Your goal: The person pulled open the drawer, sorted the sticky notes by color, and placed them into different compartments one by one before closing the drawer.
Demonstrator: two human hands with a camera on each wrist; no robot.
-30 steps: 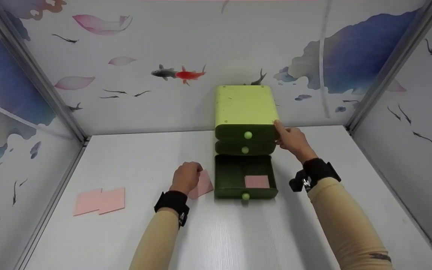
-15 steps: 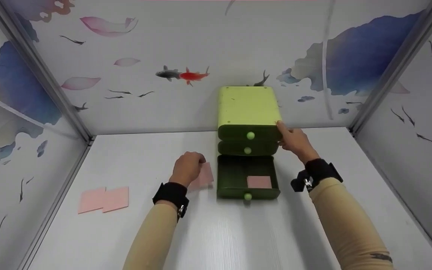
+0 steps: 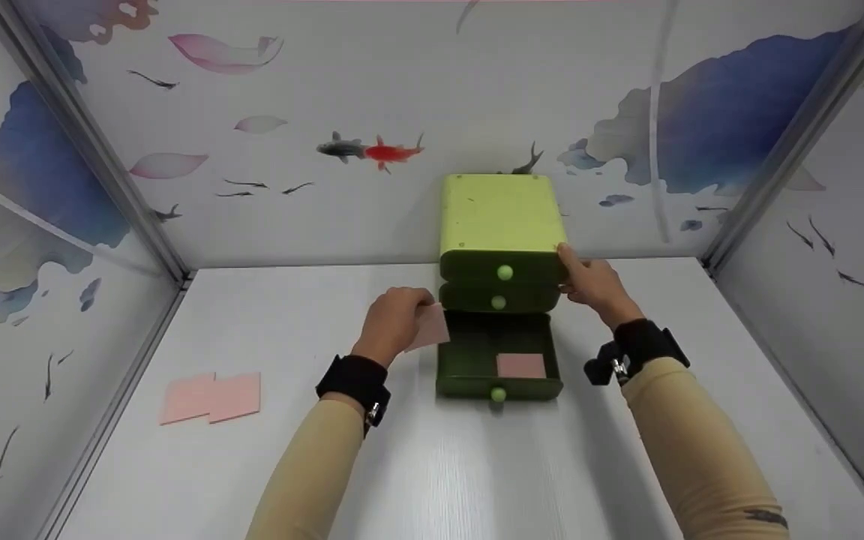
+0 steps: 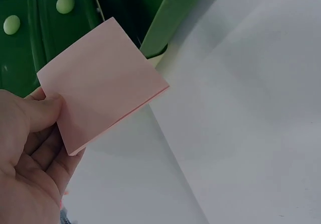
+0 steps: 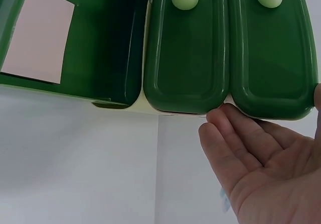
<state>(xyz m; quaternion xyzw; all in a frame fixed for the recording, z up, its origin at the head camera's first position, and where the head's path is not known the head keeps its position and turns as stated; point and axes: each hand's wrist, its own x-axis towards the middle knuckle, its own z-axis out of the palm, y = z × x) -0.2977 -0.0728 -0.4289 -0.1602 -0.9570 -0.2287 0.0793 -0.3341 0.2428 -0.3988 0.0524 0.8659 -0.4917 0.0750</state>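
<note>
My left hand pinches a pink sticky note pad by one edge, thumb on its face and fingers behind. In the head view, this pad overlaps the left wall of the pulled-out bottom drawer. Another pink pad lies inside that drawer, towards its front right. My right hand holds the right side of the green drawer cabinet. Its thumb is at the top front corner; the other fingertips touch the side where the upper and middle drawers meet. Both upper drawers are pushed in.
Two overlapping pink pads lie on the left of the white table. The cabinet stands close to the printed back wall, and side walls flank the table.
My left hand has lifted the pink pad from the table and carried it up and right to the open drawer's left edge. The right hand keeps its place on the cabinet.
</note>
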